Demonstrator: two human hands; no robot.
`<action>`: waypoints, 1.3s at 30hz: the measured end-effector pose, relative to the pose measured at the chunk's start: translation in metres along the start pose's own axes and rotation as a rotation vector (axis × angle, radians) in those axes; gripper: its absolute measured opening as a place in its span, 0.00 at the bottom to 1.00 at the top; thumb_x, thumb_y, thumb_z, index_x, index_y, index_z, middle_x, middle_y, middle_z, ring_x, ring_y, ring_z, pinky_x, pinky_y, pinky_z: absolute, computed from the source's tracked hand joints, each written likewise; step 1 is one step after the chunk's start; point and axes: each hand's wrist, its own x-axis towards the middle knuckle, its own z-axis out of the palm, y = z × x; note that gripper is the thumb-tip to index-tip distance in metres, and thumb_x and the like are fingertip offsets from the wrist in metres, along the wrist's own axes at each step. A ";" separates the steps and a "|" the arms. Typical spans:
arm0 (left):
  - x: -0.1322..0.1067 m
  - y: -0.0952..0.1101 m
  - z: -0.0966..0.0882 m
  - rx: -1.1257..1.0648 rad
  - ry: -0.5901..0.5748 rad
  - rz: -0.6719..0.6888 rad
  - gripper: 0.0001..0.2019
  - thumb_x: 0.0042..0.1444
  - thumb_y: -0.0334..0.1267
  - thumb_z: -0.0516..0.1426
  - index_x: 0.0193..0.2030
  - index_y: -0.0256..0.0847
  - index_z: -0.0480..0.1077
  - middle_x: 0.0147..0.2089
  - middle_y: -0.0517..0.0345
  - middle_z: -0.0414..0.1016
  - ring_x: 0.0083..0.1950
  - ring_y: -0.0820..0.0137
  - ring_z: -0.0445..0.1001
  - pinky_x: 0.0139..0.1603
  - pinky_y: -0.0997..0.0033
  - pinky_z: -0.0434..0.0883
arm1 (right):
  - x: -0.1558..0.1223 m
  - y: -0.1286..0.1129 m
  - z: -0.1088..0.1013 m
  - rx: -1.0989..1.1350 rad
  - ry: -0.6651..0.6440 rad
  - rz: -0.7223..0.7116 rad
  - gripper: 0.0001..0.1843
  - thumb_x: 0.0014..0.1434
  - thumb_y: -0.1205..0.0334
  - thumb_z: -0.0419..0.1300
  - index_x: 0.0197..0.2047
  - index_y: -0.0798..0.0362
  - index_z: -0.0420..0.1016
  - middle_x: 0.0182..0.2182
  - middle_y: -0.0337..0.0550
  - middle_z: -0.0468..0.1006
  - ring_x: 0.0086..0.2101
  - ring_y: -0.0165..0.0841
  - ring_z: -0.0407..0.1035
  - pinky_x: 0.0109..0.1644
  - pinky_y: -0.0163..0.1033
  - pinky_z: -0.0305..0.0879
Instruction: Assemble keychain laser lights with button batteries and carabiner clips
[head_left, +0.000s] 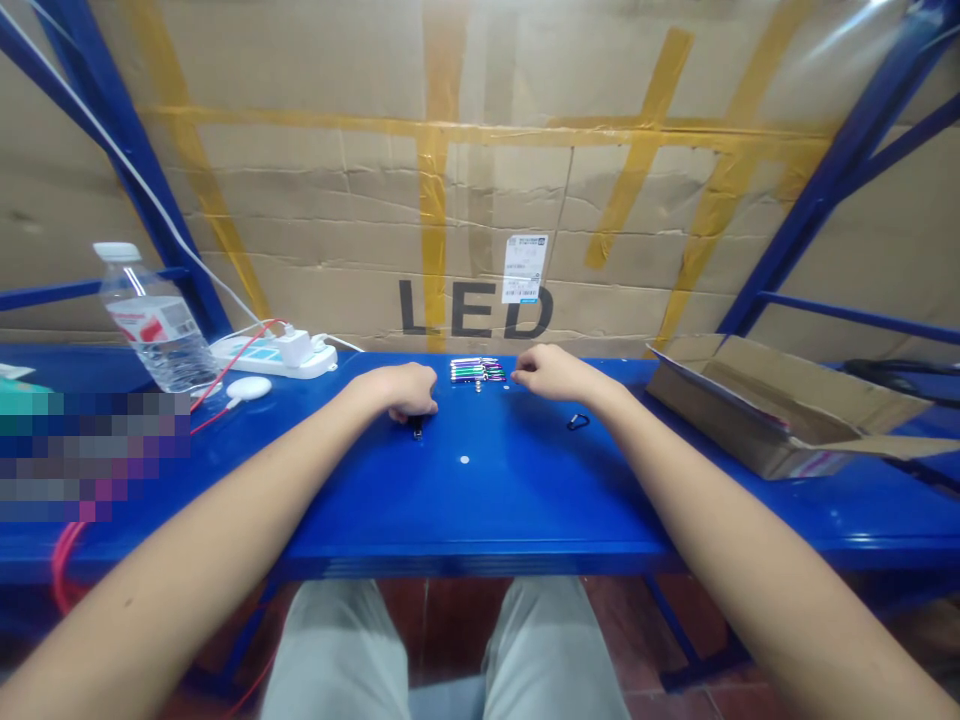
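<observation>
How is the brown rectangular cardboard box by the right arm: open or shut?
Open: the cardboard box has a flap spread outward, and its inside shows.

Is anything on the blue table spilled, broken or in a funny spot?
I see nothing spilled or broken. One dark carabiner lies alone near the right hand, apart from the neatly lined-up shiny pieces, so it looks a bit stray.

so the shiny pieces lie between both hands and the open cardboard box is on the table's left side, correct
Wrong side: the head view shows the cardboard box on the right of the table. The shiny pieces do lie between the left hand and right hand.
</observation>
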 end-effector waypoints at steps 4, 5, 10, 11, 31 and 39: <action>0.005 0.006 0.011 -0.066 0.044 0.062 0.07 0.53 0.32 0.56 0.39 0.36 0.73 0.29 0.51 0.78 0.24 0.67 0.74 0.29 0.70 0.68 | 0.005 0.005 0.008 -0.003 -0.003 -0.024 0.08 0.60 0.64 0.57 0.33 0.56 0.77 0.34 0.49 0.81 0.33 0.35 0.71 0.34 0.36 0.58; 0.007 0.009 0.013 -0.082 0.080 0.083 0.06 0.52 0.31 0.56 0.38 0.37 0.73 0.29 0.51 0.78 0.25 0.67 0.74 0.29 0.70 0.67 | 0.007 0.006 0.011 -0.001 -0.007 -0.037 0.08 0.60 0.64 0.57 0.33 0.56 0.77 0.34 0.49 0.81 0.34 0.36 0.71 0.35 0.36 0.58; 0.021 0.030 0.031 -0.167 0.358 0.209 0.02 0.51 0.30 0.57 0.33 0.39 0.71 0.36 0.51 0.78 0.34 0.65 0.75 0.29 0.71 0.65 | 0.010 0.007 0.021 0.070 -0.049 -0.090 0.09 0.59 0.63 0.57 0.32 0.56 0.77 0.30 0.45 0.79 0.31 0.33 0.68 0.33 0.36 0.57; 0.023 0.034 0.034 -0.177 0.383 0.230 0.02 0.51 0.31 0.57 0.32 0.40 0.71 0.35 0.52 0.77 0.34 0.65 0.75 0.29 0.71 0.64 | 0.010 0.005 0.022 0.089 -0.060 -0.093 0.09 0.59 0.63 0.57 0.30 0.56 0.76 0.28 0.44 0.78 0.29 0.32 0.67 0.31 0.35 0.56; 0.055 0.010 0.036 0.135 0.508 0.514 0.27 0.53 0.24 0.49 0.56 0.45 0.76 0.58 0.55 0.77 0.58 0.58 0.67 0.58 0.58 0.64 | 0.011 0.001 0.023 0.065 -0.042 -0.003 0.11 0.52 0.73 0.55 0.34 0.56 0.80 0.37 0.49 0.83 0.36 0.37 0.74 0.38 0.35 0.63; 0.043 0.007 0.030 0.131 0.441 0.448 0.28 0.53 0.25 0.50 0.57 0.46 0.76 0.60 0.55 0.76 0.58 0.59 0.67 0.58 0.61 0.63 | 0.011 0.002 0.022 0.079 -0.050 0.002 0.12 0.53 0.74 0.55 0.34 0.56 0.79 0.36 0.49 0.83 0.36 0.36 0.74 0.38 0.35 0.63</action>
